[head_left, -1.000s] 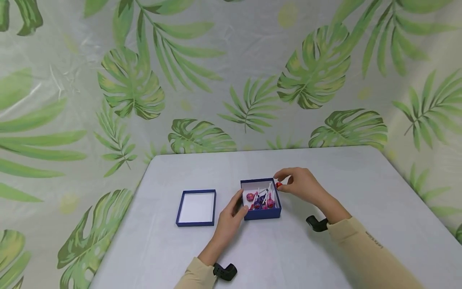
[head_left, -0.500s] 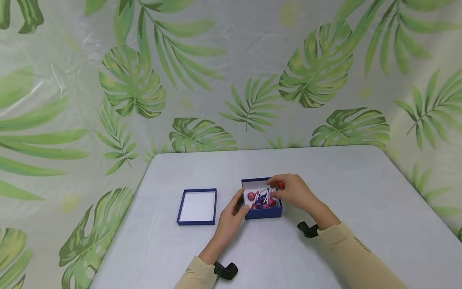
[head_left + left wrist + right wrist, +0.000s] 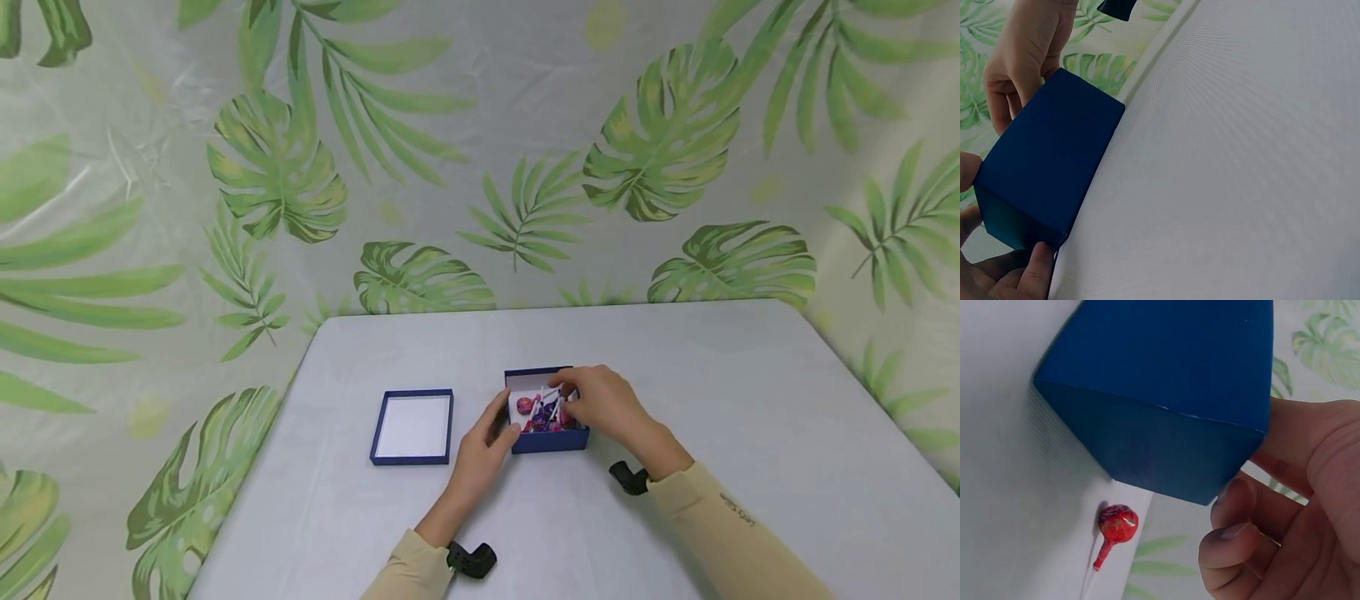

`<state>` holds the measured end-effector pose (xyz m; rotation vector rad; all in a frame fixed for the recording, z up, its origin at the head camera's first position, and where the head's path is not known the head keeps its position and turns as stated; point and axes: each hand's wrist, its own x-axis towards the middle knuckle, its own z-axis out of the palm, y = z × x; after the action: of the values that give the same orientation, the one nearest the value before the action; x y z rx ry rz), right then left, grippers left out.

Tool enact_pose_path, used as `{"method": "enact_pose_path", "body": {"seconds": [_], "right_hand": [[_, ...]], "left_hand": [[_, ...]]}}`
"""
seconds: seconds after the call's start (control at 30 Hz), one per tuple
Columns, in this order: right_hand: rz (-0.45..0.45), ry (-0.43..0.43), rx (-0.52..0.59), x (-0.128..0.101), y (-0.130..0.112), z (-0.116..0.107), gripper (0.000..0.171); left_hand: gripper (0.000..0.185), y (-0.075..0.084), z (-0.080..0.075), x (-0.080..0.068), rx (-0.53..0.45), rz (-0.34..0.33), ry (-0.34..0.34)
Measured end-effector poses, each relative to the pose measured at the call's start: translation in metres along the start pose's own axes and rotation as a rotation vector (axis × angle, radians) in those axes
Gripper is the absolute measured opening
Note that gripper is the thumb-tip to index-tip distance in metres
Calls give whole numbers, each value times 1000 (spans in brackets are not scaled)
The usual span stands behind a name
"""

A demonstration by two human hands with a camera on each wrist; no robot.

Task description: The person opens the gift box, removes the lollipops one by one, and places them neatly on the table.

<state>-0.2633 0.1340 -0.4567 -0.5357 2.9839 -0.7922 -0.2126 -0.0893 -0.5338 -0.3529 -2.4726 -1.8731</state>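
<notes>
In the head view a dark blue box (image 3: 550, 442) stands uncovered, with several wrapped lollipops (image 3: 524, 406) inside, pink and purple with white sticks. My left hand (image 3: 480, 458) grips the box's left side, thumb near the front corner and fingers along the side wall. Over the box's right wall, my right hand (image 3: 611, 404) reaches in among the lollipops with bent fingers. Its fingertips are partly hidden, so whether they pinch a lollipop is unclear. A red lollipop (image 3: 1119, 523) lies on the table beside the box in the right wrist view; the right hand hides it in the head view.
Left of the box lies its blue-rimmed lid (image 3: 412, 427), white inside facing up. Everything rests on a white table (image 3: 360, 358). A leaf-patterned curtain (image 3: 525, 167) hangs behind it.
My right hand let go of the red lollipop just right of the box, then moved left over the wall and down into it. My left hand has stayed on the box.
</notes>
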Motion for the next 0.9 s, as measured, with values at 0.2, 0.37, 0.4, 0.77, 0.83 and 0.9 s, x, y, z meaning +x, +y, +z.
{"method": "enact_pose_path", "body": {"seconds": [0.2,0.37,0.4,0.77,0.83,0.9], "right_hand": [[7,-3,-14,0,0,3,34],[-12,2,-26,0,0,5,31],[-18,2,-27,0,0,5,31],[-32,17,50,-4,-3,-1,24],[-26,15,75,-5,-3,-2,20],[-16,5,101,-5,-3,-3,15]], "left_hand": [[58,0,0,0,8,7,1],[57,-1,0,0,3,14,-1],[57,-1,0,0,5,14,0],[58,-5,1,1,16,16,13],[57,-5,1,1,14,19,12],[56,-4,1,1,14,23,10]]}}
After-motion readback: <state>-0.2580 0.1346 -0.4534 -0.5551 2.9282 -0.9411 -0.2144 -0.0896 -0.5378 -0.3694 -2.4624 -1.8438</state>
